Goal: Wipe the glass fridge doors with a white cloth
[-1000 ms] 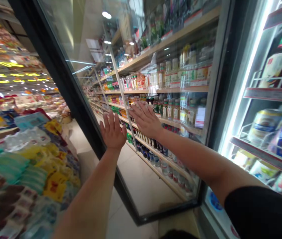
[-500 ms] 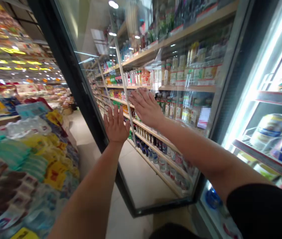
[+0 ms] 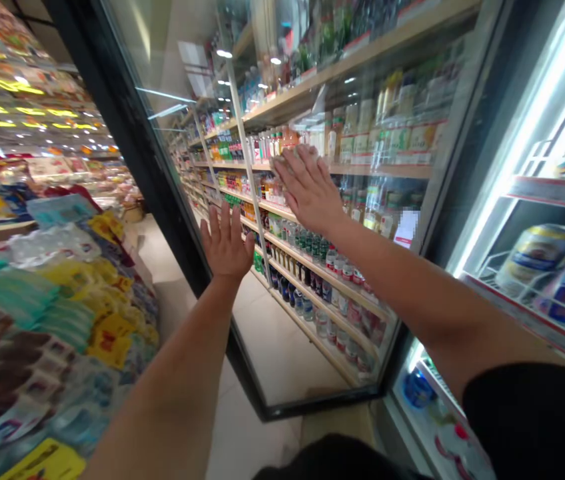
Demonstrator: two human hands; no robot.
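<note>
A tall glass cooler door (image 3: 282, 333) with a black frame stands swung open in front of me. Both my palms lie flat against its glass. My left hand (image 3: 226, 245) is open, fingers up, near the door's left side. My right hand (image 3: 307, 188) is open too, fingers spread, higher and further right. Neither hand holds anything. Through the glass I see shop shelves with bottles.
The lit cooler (image 3: 537, 267) at the right holds cans and bottles on wire racks. At the left, a display (image 3: 62, 320) of packaged goods lines the aisle. A tiled floor (image 3: 162, 280) runs between the display and the door.
My right hand has slid upward and slightly right on the glass. The door's lower edge has moved a little away from me and to the left. The left hand stays about where it was.
</note>
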